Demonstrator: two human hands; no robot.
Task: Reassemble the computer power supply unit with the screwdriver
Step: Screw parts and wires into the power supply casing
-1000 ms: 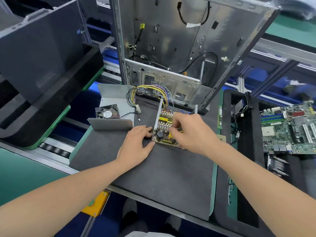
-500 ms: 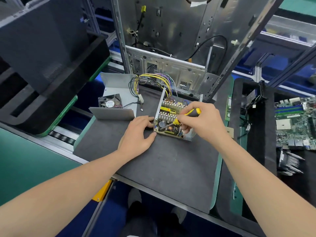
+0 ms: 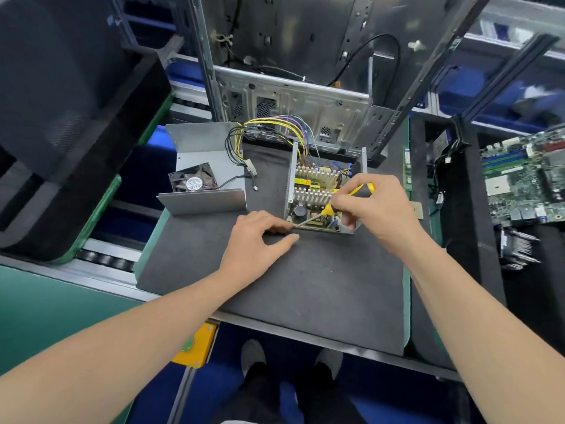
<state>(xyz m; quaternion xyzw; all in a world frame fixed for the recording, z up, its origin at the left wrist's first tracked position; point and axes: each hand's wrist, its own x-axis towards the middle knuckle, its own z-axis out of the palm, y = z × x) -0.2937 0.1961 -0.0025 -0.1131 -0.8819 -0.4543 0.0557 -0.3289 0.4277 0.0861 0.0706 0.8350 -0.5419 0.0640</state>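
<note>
- The power supply unit (image 3: pixel 321 191) sits just right of the frame's centre, on the far half of a dark grey mat (image 3: pixel 305 276).
- The right hand (image 3: pixel 379 209) reaches over the unit's right wall, fingers wrapped around the yellow-and-black handle of the screwdriver (image 3: pixel 351 197).
- The shaft slants down and to the left across the open unit, and its tip ends at the near left corner.
- The left hand (image 3: pixel 260 240) lies on the mat against that same corner, with bent fingers at the tip and the thumb (image 3: pixel 287 238) stretched along the unit's near edge.
- Whether these fingers pinch anything there is hidden, so I cannot tell.
- The unit is an open metal tray with upright side walls and no lid.
- Inside it are two rows of pale heat-sink fins, yellow parts between them, and a dark round capacitor on the board near the front.
- Yellow, purple and black wires (image 3: pixel 272 130) arch out of its far end toward the upper centre.
- Left of the unit stands the bent metal cover (image 3: pixel 208 197), with a small black fan (image 3: pixel 194 181) lying in it.
- A bare computer case (image 3: pixel 290 87) rises behind, at top centre.
- A green motherboard (image 3: pixel 526 179) lies at the right edge.
</note>
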